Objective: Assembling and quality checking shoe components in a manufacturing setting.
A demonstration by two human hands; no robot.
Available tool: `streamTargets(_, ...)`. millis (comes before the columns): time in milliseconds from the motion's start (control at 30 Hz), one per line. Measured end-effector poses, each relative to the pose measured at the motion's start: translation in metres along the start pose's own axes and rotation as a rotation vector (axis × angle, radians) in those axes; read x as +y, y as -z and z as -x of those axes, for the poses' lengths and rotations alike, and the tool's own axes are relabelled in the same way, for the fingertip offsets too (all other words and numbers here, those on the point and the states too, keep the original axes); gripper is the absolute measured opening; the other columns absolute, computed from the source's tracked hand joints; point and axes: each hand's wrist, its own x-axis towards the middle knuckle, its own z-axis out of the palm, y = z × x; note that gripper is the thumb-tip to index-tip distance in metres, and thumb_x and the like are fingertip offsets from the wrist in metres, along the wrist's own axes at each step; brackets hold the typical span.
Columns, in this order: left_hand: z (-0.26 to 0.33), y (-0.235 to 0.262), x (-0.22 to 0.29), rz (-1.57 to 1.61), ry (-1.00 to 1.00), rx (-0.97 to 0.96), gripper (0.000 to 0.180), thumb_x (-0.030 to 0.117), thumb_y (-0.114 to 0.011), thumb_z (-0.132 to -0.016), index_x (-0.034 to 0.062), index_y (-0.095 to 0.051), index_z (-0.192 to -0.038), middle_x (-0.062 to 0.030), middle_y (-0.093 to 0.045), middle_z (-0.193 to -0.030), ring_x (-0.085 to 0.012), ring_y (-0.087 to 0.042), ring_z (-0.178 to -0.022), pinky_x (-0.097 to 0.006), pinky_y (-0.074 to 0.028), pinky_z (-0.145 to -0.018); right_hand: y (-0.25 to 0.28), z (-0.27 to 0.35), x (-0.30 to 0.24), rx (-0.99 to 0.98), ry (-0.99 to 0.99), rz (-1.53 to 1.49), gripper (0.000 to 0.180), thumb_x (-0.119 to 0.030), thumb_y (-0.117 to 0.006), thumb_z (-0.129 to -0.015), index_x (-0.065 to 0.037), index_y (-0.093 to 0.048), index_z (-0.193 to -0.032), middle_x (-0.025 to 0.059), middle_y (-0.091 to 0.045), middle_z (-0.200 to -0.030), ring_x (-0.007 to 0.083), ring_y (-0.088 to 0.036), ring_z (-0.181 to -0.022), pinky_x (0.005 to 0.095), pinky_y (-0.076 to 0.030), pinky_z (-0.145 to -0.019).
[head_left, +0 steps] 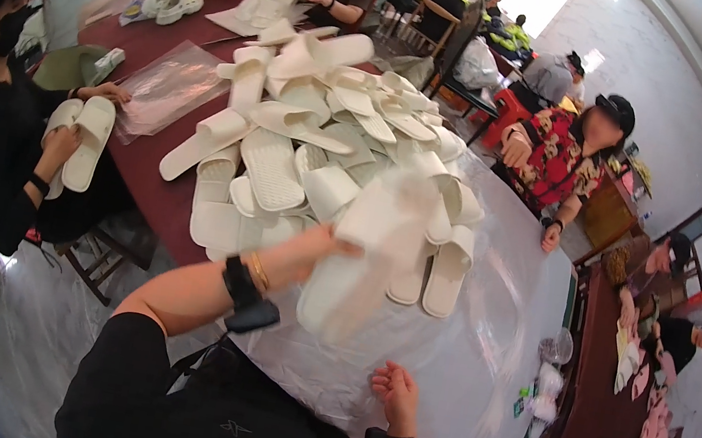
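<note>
My left hand (314,248) is closed on white slippers (349,288), which it holds up over the near side of the table. They are smeared by motion, so I cannot tell whether there is one or a pair. Close to the table's near edge, my right hand (396,394) has its fingers loosely bent and a little apart, with nothing visible in it. A big heap of white slippers (292,126) lies just beyond my left hand. Two slippers (448,272) rest at the heap's right edge, toes away from me.
Clear plastic sheeting (477,352) covers the table's right part; dark red cloth (135,150) covers the left. A person at left holds a pair of slippers (90,140) near flat plastic bags (176,88). Other people sit across and to the right. Plastic bundles (548,382) line the right edge.
</note>
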Motion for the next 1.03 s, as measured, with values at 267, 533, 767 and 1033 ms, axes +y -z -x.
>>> streamTargets(267, -0.055, 0.063, 0.043, 0.057, -0.236, 0.318, 0.038, 0.021, -0.059, -0.091, 0.0045, -0.050, -0.124, -0.0091, -0.058, -0.116, -0.0207, -0.056, -0.105, -0.039, -0.046, -0.091, 0.000, 0.000, 0.003, 0.006, -0.023, -0.044, 0.031, -0.020, -0.051, -0.098, 0.004, -0.055, -0.117, 0.0121, -0.064, -0.097, 0.0161, -0.064, -0.079, 0.0282, -0.054, -0.071)
streamTargets(533, -0.008, 0.049, -0.076, -0.311, -0.074, 0.196, 0.025, 0.014, -0.054, -0.093, 0.0015, -0.055, -0.115, -0.0043, -0.063, -0.091, -0.0138, -0.060, -0.079, -0.026, -0.049, -0.071, 0.004, -0.002, 0.007, 0.032, 0.000, -0.120, 0.030, -0.021, -0.052, -0.098, 0.002, -0.057, -0.116, 0.0100, -0.063, -0.097, 0.0144, -0.064, -0.080, 0.0269, -0.053, -0.072)
streamTargets(767, 0.032, 0.046, -0.157, -0.981, -0.285, 0.002, 0.015, 0.011, -0.055, -0.091, -0.0010, -0.064, -0.096, -0.0080, -0.064, -0.077, -0.0155, -0.060, -0.069, -0.027, -0.047, -0.065, -0.009, 0.007, 0.019, 0.163, 0.162, -0.024, 0.026, -0.023, -0.049, -0.099, -0.002, -0.063, -0.104, 0.0009, -0.060, -0.070, 0.0069, -0.052, -0.057, 0.0208, -0.041, -0.053)
streamTargets(1033, 0.035, 0.058, -0.166, -1.268, -0.465, -0.007, 0.012, 0.010, -0.060, -0.089, 0.0009, -0.065, -0.092, -0.0138, -0.067, -0.085, -0.0264, -0.063, -0.075, -0.035, -0.048, -0.070, 0.007, -0.008, 0.018, 0.195, 0.088, -0.403, 0.037, -0.034, -0.050, -0.097, 0.000, -0.061, -0.107, 0.0026, -0.056, -0.060, 0.0082, -0.049, -0.049, 0.0196, -0.041, -0.050)
